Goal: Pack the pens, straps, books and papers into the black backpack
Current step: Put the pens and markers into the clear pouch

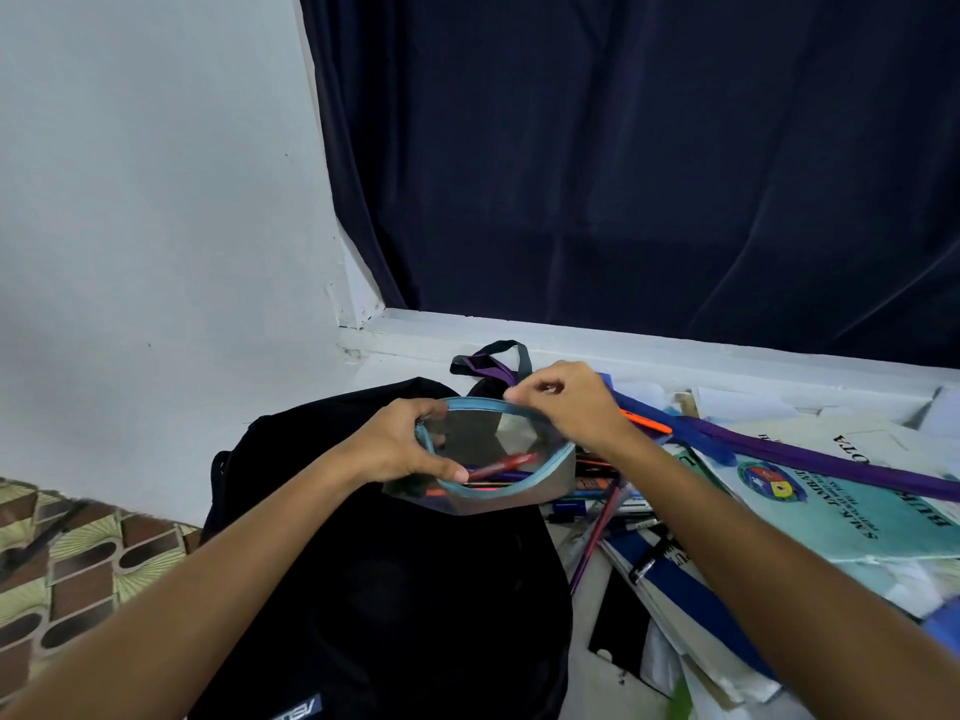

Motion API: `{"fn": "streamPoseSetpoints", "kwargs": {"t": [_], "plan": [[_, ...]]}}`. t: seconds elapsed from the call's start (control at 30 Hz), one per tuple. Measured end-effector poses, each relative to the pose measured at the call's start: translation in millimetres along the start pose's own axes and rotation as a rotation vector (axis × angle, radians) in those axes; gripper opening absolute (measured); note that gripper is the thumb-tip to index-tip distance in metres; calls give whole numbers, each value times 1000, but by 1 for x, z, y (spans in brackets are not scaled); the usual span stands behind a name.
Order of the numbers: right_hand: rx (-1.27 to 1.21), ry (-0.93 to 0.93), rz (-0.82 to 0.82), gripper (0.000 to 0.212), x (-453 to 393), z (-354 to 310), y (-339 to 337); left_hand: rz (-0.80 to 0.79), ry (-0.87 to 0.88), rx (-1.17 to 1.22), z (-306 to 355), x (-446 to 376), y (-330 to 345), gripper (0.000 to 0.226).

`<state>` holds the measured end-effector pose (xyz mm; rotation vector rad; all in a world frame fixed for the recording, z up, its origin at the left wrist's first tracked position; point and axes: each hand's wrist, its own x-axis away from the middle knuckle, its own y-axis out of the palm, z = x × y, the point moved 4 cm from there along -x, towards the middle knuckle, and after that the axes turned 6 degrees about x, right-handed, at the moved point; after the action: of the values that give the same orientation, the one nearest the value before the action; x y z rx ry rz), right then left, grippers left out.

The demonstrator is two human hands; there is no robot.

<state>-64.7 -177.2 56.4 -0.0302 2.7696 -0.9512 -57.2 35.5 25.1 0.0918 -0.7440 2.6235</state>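
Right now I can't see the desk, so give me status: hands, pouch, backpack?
Left hand and right hand both grip the mesh pencil pouch, pens inside. Pouch held over black backpack. Loose pens, purple strap unpacked.

Home room, likely a bedroom or study corner: plain white wall point(156, 200), dark blue curtain point(649, 163), patterned mat point(67, 563), school books and papers point(831, 501) heaped beside a backpack point(389, 589).

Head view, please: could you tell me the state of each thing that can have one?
Mesh pouch: open, pens inside, held over the backpack.
Black backpack: lying flat under the pouch.
Left hand: grips the pouch's rim.
Right hand: pinches the rim's far edge.
Purple strap: lying unpacked across the books.
Green book: closed, unpacked.
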Motion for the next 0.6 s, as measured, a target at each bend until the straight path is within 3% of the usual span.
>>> {"fn": "streamPoseSetpoints", "kwargs": {"t": [0.13, 0.27, 0.37, 0.6], "plan": [[68, 174, 152, 22, -11, 40, -40, -7, -8, 28, -1, -3, 2, 107], [418, 494, -21, 39, 1, 110, -57, -5, 15, 33, -2, -4, 2, 121], [454, 590, -108, 42, 15, 141, -51, -21, 13, 30, -4, -3, 1, 126], [380, 646, -157, 45, 17, 137, -31, 11, 53, -21, 3, -2, 5, 85]]}}
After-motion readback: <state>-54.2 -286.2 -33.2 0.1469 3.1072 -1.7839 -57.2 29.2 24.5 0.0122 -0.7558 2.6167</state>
